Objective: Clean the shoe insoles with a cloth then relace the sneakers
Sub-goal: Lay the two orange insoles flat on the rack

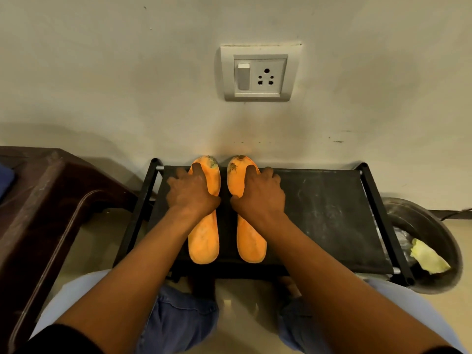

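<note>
While both our hands lie flat on the two orange insoles, nothing here is gripped: our left hand presses the left insole with fingers spread and straight, and our right hand does the same on the right insole. Both insoles lie side by side, toes toward the wall, on the dark top of the low black rack.

We judge the cleaning not yet begun, since dirty marks show at both toe ends and no cloth is in either hand. A yellowish rag lies in the metal basin to our right, well apart from the insoles. Reaching for it means lifting one hand, and the freed insole could slide on the smooth top or slip off the near edge. The rack surface looks dusty and streaked, so wiped insoles laid back down may pick up grime again. No sneakers or laces are in view, so we cannot tell where they are.
</note>
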Action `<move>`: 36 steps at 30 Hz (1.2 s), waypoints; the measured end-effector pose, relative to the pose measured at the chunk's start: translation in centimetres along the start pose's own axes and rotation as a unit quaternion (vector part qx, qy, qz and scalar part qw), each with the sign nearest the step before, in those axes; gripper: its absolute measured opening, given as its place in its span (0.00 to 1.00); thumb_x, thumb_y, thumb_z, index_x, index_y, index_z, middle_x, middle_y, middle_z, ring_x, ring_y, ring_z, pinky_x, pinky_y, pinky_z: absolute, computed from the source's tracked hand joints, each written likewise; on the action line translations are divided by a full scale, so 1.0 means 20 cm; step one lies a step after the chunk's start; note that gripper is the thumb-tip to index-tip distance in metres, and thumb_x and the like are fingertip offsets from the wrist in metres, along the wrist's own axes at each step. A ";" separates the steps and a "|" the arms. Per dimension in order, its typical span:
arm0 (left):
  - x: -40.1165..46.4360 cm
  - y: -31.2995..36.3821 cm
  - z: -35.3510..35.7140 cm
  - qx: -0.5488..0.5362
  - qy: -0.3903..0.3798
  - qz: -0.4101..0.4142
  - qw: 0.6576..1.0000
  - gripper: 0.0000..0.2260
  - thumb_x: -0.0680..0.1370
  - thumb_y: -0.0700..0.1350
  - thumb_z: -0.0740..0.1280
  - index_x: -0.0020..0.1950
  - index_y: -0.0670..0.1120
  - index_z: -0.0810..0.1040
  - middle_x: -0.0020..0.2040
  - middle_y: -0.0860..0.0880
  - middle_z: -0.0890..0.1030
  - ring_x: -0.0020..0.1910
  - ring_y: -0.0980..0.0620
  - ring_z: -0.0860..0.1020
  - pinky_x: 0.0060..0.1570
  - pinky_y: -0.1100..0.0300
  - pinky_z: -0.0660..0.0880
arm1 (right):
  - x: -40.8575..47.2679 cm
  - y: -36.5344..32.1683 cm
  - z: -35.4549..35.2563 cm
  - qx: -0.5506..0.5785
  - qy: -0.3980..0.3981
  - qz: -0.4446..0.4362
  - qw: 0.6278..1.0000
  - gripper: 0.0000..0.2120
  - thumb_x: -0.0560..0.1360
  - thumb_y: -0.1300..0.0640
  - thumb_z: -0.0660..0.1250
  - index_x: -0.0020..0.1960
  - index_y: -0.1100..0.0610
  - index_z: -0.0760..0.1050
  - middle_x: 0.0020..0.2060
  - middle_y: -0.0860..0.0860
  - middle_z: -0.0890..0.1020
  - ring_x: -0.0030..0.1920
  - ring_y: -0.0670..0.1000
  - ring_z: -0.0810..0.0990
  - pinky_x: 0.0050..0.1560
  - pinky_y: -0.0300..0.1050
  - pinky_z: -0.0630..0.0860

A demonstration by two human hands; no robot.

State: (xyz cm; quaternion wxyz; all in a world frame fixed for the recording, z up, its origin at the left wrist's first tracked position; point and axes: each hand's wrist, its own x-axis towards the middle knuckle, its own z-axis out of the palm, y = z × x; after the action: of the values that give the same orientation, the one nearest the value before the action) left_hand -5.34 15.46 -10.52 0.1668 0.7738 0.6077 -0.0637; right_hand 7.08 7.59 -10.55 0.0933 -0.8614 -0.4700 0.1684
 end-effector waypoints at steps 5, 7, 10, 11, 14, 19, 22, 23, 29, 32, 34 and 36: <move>-0.05 0.15 0.02 -0.014 -0.013 0.033 0.999 0.46 0.69 0.60 0.77 0.78 0.47 0.57 0.70 0.38 0.65 0.69 0.32 0.65 0.58 0.42 0.74 | -0.04 0.16 -0.07 0.018 0.014 0.029 0.999 0.36 0.69 0.44 0.75 0.70 0.54 0.65 0.63 0.60 0.70 0.63 0.62 0.71 0.47 0.52 0.77; -0.07 0.20 0.03 -0.016 -0.014 0.046 0.999 0.46 0.69 0.60 0.77 0.78 0.47 0.57 0.70 0.38 0.65 0.69 0.32 0.65 0.57 0.42 0.74 | -0.05 0.21 -0.08 0.017 0.019 0.043 0.999 0.36 0.69 0.44 0.74 0.70 0.55 0.65 0.63 0.60 0.71 0.63 0.62 0.71 0.48 0.52 0.77; -0.11 0.28 0.06 -0.024 -0.006 0.071 0.997 0.45 0.68 0.62 0.77 0.77 0.48 0.59 0.70 0.39 0.66 0.68 0.33 0.66 0.56 0.42 0.74 | -0.08 0.28 -0.10 0.019 0.019 0.060 0.998 0.36 0.69 0.45 0.74 0.71 0.55 0.64 0.63 0.60 0.71 0.64 0.62 0.71 0.49 0.52 0.75; -0.12 0.31 0.08 -0.027 -0.005 0.078 0.997 0.44 0.68 0.62 0.76 0.76 0.48 0.60 0.69 0.39 0.66 0.68 0.33 0.66 0.56 0.41 0.74 | -0.08 0.29 -0.11 0.024 0.023 0.065 0.997 0.36 0.69 0.45 0.74 0.71 0.55 0.64 0.63 0.60 0.71 0.64 0.62 0.71 0.49 0.52 0.75; -0.15 0.36 0.11 -0.024 -0.012 0.085 0.996 0.41 0.70 0.62 0.75 0.76 0.49 0.61 0.71 0.40 0.65 0.68 0.34 0.65 0.57 0.40 0.74 | -0.09 0.30 -0.11 0.025 0.030 0.072 0.997 0.35 0.69 0.46 0.73 0.70 0.55 0.65 0.62 0.60 0.71 0.64 0.62 0.71 0.50 0.53 0.76; -0.14 0.35 0.15 -0.026 -0.017 0.069 0.997 0.41 0.70 0.62 0.75 0.76 0.48 0.61 0.71 0.39 0.64 0.69 0.34 0.65 0.57 0.41 0.74 | -0.11 0.29 -0.09 -0.030 0.038 0.081 0.996 0.31 0.70 0.40 0.71 0.67 0.53 0.68 0.62 0.60 0.74 0.62 0.62 0.74 0.50 0.54 0.77; -0.14 0.33 0.16 -0.018 -0.019 0.064 0.998 0.43 0.70 0.64 0.75 0.76 0.48 0.59 0.72 0.39 0.64 0.70 0.34 0.65 0.57 0.42 0.74 | -0.11 0.30 -0.08 -0.048 0.031 0.080 0.995 0.36 0.70 0.36 0.71 0.70 0.54 0.66 0.63 0.60 0.74 0.63 0.62 0.74 0.52 0.54 0.76; -0.14 0.33 0.16 -0.015 -0.018 0.063 0.998 0.44 0.69 0.65 0.75 0.77 0.48 0.59 0.72 0.39 0.64 0.70 0.35 0.65 0.57 0.42 0.75 | -0.11 0.31 -0.08 -0.050 0.030 0.081 0.995 0.37 0.70 0.35 0.71 0.70 0.54 0.66 0.63 0.60 0.74 0.63 0.62 0.74 0.52 0.54 0.76; -0.16 0.34 0.16 -0.003 -0.007 0.057 0.998 0.44 0.69 0.66 0.74 0.76 0.48 0.60 0.72 0.39 0.64 0.70 0.35 0.65 0.56 0.43 0.75 | -0.12 0.30 -0.06 -0.056 0.026 0.082 0.995 0.39 0.70 0.35 0.71 0.72 0.54 0.63 0.66 0.61 0.72 0.65 0.63 0.73 0.53 0.55 0.76; -0.17 0.33 0.14 -0.015 -0.012 0.054 0.998 0.45 0.68 0.68 0.73 0.77 0.49 0.59 0.73 0.40 0.64 0.71 0.35 0.64 0.57 0.42 0.75 | -0.13 0.29 -0.07 -0.057 0.019 0.079 0.995 0.41 0.70 0.34 0.71 0.74 0.54 0.60 0.67 0.61 0.70 0.66 0.63 0.71 0.54 0.57 0.76; -0.18 0.31 0.11 -0.014 -0.005 0.048 0.999 0.45 0.69 0.68 0.73 0.77 0.49 0.60 0.74 0.41 0.65 0.71 0.35 0.64 0.59 0.41 0.73 | -0.14 0.28 -0.10 -0.051 0.028 0.070 0.996 0.41 0.70 0.35 0.71 0.73 0.54 0.61 0.67 0.61 0.71 0.66 0.63 0.71 0.54 0.57 0.76; -0.20 0.29 0.05 0.002 0.010 0.048 0.999 0.41 0.70 0.68 0.71 0.76 0.50 0.63 0.73 0.42 0.67 0.71 0.36 0.66 0.59 0.42 0.73 | -0.16 0.27 -0.13 -0.037 0.047 0.054 0.997 0.37 0.72 0.37 0.70 0.73 0.53 0.62 0.66 0.60 0.71 0.66 0.62 0.71 0.53 0.56 0.76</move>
State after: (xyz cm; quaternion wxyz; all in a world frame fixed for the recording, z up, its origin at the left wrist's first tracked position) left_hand -0.75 10.27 -9.16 0.1623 0.8031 0.5713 -0.0491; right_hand 10.71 2.03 -9.15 0.0744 -0.8953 -0.4238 0.1150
